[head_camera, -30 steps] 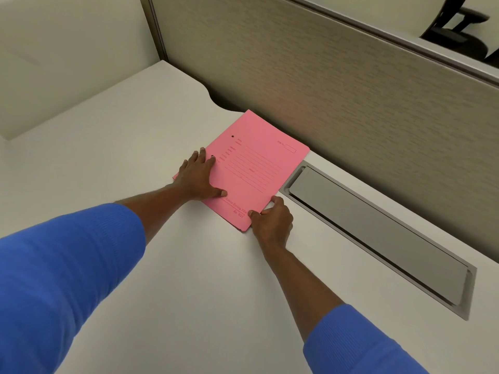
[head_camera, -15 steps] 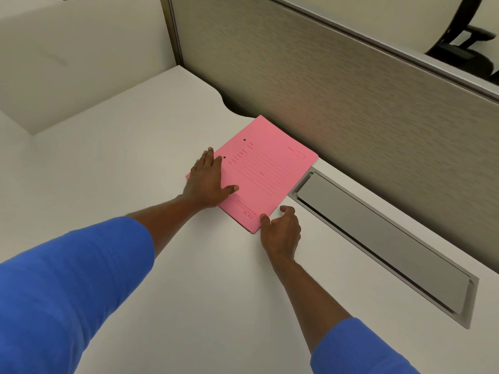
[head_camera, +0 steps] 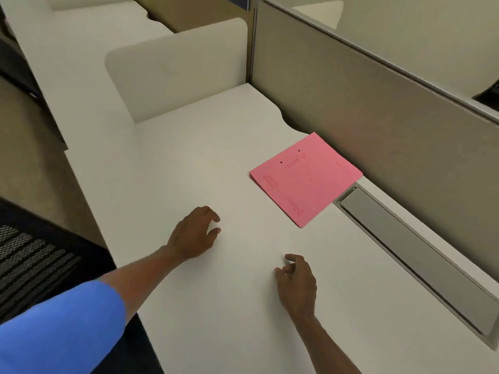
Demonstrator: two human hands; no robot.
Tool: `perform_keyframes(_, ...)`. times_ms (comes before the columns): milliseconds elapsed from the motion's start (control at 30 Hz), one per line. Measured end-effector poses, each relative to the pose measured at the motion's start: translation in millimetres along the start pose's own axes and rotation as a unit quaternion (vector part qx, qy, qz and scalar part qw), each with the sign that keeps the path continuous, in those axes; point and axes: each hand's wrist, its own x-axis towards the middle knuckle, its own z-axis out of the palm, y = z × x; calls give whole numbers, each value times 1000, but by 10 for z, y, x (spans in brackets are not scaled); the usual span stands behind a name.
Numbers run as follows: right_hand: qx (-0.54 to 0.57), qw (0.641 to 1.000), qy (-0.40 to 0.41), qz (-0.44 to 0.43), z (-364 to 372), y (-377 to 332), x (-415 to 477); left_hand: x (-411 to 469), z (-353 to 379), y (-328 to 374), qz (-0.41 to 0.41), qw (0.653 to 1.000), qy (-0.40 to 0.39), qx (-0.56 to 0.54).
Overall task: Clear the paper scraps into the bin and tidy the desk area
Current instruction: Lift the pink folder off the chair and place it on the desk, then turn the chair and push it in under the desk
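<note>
A pink folder [head_camera: 306, 178] lies flat on the white desk [head_camera: 189, 163], close to the grey partition and just left of the cable tray. My left hand [head_camera: 193, 236] hovers over the desk well short of the folder, fingers loosely curled and holding nothing. My right hand [head_camera: 297, 283] is nearer to me, below the folder, with curled fingers apart and nothing in it. Neither hand touches the folder. No paper scraps and no bin are in view.
A grey metal cable tray [head_camera: 415, 255] is set into the desk along the grey partition [head_camera: 378, 109]. A low white divider [head_camera: 175, 71] stands at the desk's far left end. A black mesh chair [head_camera: 29, 255] sits at the lower left, over carpet.
Both hands have let go of the pink folder and drawn back toward me. The folder stays by the partition. The view has swung left and pulled back.
</note>
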Motion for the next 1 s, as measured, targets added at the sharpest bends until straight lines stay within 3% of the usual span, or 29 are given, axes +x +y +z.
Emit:
perform_keyframes(167, -19, 998, -50, -28, 253, 54, -789, -1020, -124, -513, -90, 994, -51, -40)
perform_keyframes(367, -33, 996, -76, -35, 463, 157, -1651, -2255, -171, -1016, -151, 984, -55, -80)
perform_keyframes(800, -76, 989, -118, -43, 803, 332, -3256, -4233, -245, -1700, -194, 961, -174, -93)
perform_keyframes(1000, -112, 979, -163, -49, 965, 532, -3865, -4940, -205, -1925, -220, 955, -175, -92)
